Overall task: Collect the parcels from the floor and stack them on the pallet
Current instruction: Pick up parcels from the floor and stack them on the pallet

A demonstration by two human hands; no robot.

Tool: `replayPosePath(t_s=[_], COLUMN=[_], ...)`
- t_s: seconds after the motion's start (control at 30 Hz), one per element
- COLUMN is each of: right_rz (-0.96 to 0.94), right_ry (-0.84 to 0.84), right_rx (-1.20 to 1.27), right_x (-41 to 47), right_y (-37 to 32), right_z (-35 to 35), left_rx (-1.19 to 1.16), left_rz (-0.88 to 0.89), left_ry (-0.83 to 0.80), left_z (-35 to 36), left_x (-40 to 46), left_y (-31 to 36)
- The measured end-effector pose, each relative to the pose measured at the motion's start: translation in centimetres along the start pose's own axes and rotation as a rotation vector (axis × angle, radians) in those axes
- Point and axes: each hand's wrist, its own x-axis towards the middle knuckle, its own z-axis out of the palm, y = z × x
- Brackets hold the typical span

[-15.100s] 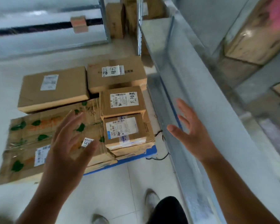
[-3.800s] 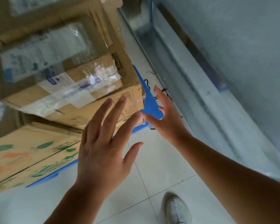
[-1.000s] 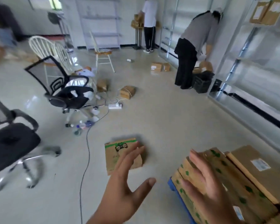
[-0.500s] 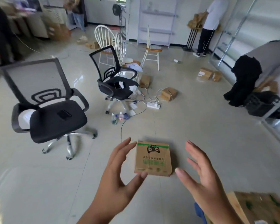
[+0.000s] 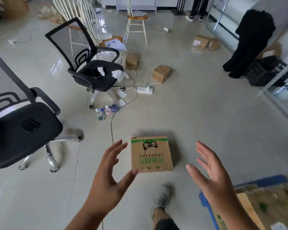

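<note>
Both hands spread, empty: left hand (image 5: 109, 176) at 9 o'clock, right hand (image 5: 209, 175) at 3 o'clock of flat green-printed brown cardboard parcel (image 5: 150, 154) on grey tiled floor (image 5: 206, 113).

Since half a second ago the view has dipped closer to the green-printed parcel (image 5: 151, 154) on the floor, and both hands, left (image 5: 109, 173) and right (image 5: 210, 176), now flank it, spread.

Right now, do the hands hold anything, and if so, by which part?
Nothing is held. The left hand and right hand are open, one on each side of the parcel on the floor, not touching it.
</note>
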Motion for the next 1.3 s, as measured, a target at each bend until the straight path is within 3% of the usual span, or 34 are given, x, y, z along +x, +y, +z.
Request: replayPosePath(t_s=[0.3, 0.47, 0.67, 0.87, 1.07, 1.2, 1.3], right_rz=[0.186, 0.331, 0.543, 0.787, 0.936, 0.802, 0.653], right_ry=[-0.119, -0.169, -0.237, -0.158, -0.099, 0.098, 0.145], right_rx=[-0.016, -0.119, -0.239, -0.355, -0.177, -0.134, -0.171], right_x=[18.8, 25.5, 25.3, 19.8, 16.2, 19.1, 24.0], right_y=[16.5, 32.3, 55.2, 71.4, 75.3, 72.2, 67.9], right_z=[0.9, 4.9, 11.4, 13.5, 14.9, 14.4, 13.0], left_rx=[0.14, 0.163, 0.348, 0.421, 0.406, 0.423, 0.359], left_rz=[-0.202, -0.366, -0.509, -0.578, -0.647, -0.554, -0.58], left_ry=[-0.071, -0.116, -0.223, -0.435, -0.476, -0.352, -0.195], left_z=[10.5, 17.6, 23.9, 26.5, 27.7, 28.4, 28.0], left_x=[15.4, 20.7, 19.9, 14.3, 11.5, 12.9, 15.6], left_y=[-13.3, -28.9, -50.5, -64.3, -68.4, -66.6, -63.9])
